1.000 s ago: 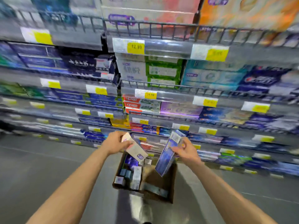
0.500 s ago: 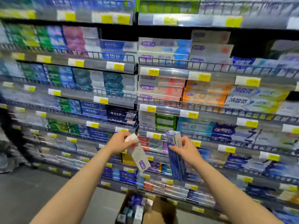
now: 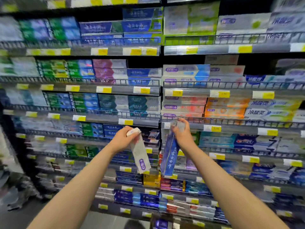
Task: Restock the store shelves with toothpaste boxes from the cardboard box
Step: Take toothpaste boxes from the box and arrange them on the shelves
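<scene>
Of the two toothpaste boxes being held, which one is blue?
The blue toothpaste box in the right hand; the left hand holds a white box with a purple logo.

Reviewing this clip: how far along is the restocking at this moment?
Done: two boxes are out of the cardboard box, whose top shows at the bottom edge with more boxes inside. In hand: the left hand grips a white toothpaste box by its top end, the right hand a blue toothpaste box; both hang in front of the shelves. Left: neither box is shelved, and the boxes in the cardboard box remain.
</scene>
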